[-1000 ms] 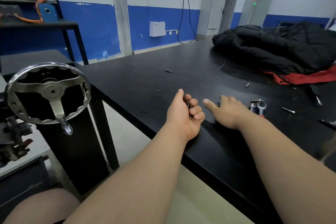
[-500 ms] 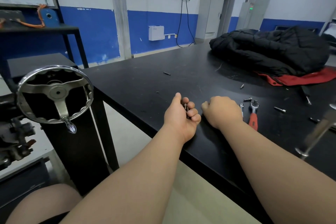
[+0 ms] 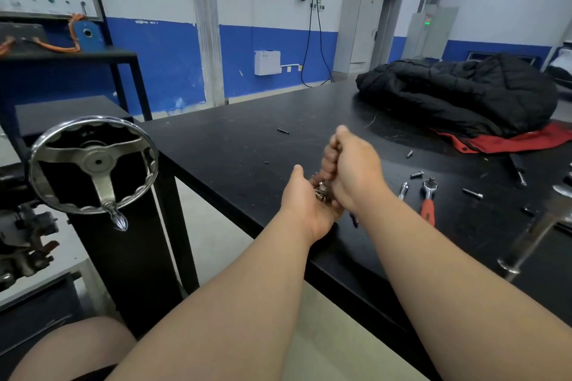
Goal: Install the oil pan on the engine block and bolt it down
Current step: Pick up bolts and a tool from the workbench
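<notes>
My left hand (image 3: 305, 195) lies palm up at the near edge of the black table (image 3: 235, 145), cupped round a small heap of silver bolts (image 3: 319, 190). My right hand (image 3: 354, 168) is curled into a fist directly above that palm, its knuckles down against the heap; what it grips is mostly hidden. More loose bolts (image 3: 417, 175) lie on the table to the right. Neither the oil pan nor the engine block shows clearly.
A red-handled ratchet (image 3: 428, 199) and a chrome extension (image 3: 403, 190) lie right of my hands. A black and red jacket (image 3: 464, 96) fills the far right. The stand's chrome handwheel (image 3: 93, 164) is at the left, with a blurred chrome tool (image 3: 532, 241) at the right edge.
My right hand closed into a fist on the table, then lifted and moved left over my left palm. My left hand opened from a loose curl into a cup.
</notes>
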`<state>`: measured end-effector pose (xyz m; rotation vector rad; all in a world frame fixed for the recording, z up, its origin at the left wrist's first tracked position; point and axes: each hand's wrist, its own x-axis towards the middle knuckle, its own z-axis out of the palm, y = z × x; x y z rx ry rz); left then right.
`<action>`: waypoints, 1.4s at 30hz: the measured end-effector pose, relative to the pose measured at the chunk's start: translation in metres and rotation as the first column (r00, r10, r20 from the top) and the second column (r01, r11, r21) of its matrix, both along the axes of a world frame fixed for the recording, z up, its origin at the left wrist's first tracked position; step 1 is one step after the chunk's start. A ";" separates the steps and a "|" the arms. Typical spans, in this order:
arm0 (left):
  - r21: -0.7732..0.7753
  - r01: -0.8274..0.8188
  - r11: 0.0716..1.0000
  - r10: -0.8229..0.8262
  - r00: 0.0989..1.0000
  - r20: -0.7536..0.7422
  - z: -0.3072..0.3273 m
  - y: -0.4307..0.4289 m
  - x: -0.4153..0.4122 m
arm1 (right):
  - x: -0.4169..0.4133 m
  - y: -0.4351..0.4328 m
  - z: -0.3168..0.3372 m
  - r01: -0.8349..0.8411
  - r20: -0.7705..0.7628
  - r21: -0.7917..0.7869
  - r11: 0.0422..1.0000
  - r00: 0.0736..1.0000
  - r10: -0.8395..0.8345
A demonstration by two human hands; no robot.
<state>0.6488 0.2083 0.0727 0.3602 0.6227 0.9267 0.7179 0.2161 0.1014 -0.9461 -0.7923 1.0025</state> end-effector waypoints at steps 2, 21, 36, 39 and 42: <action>-0.004 0.024 1.000 -0.024 1.000 0.010 0.002 0.001 -0.002 | -0.007 -0.005 -0.005 -0.038 0.118 -0.017 0.999 0.992 0.040; 0.604 -0.257 0.755 0.609 0.617 -0.499 -0.006 -0.017 0.031 | 0.107 -0.017 -0.028 0.650 0.952 -0.154 0.744 -0.103 0.287; 0.762 0.463 0.452 0.779 0.212 -0.590 -0.011 -0.025 0.018 | 0.112 -0.013 -0.022 0.635 0.982 -0.177 0.752 0.063 0.178; 0.613 0.635 0.469 0.766 0.054 -0.641 -0.016 -0.027 0.007 | 0.111 -0.011 -0.022 0.644 0.985 -0.095 0.759 -0.049 0.164; 0.477 0.740 0.473 0.777 -0.095 -0.623 -0.018 -0.027 0.009 | 0.104 -0.008 -0.025 0.594 0.976 -0.028 0.804 -0.158 0.151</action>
